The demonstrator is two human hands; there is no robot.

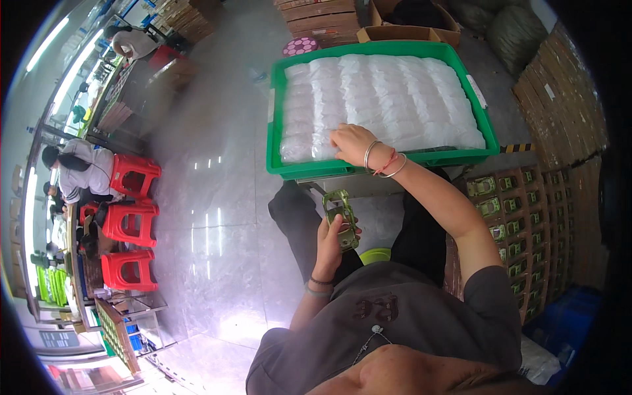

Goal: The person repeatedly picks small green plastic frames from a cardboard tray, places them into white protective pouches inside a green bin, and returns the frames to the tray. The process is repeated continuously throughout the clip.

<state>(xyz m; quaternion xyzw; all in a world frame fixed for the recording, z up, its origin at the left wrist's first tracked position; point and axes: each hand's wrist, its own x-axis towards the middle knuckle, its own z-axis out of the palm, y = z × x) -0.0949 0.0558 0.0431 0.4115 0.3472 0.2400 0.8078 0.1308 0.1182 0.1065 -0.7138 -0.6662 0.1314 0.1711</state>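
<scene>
My left hand [331,244] is closed around an olive-green plastic frame [342,205] with openings in it, held upright above my lap. Ahead of me, a green plastic crate [275,135] is filled with rows of white, film-wrapped packets [388,92]. My right hand [355,142] is over the near left part of these rows, its fingers curled down against the packets. Whether a packet is pinched between those fingertips is hidden from this angle.
To my right, a stack of cardboard trays [517,217] holds similar green parts. Flattened cardboard [559,99] and an open box [408,33] lie beyond. Red stools [130,224] and seated people [82,168] line a workbench at left. A yellow-green tub [376,255] is below my lap.
</scene>
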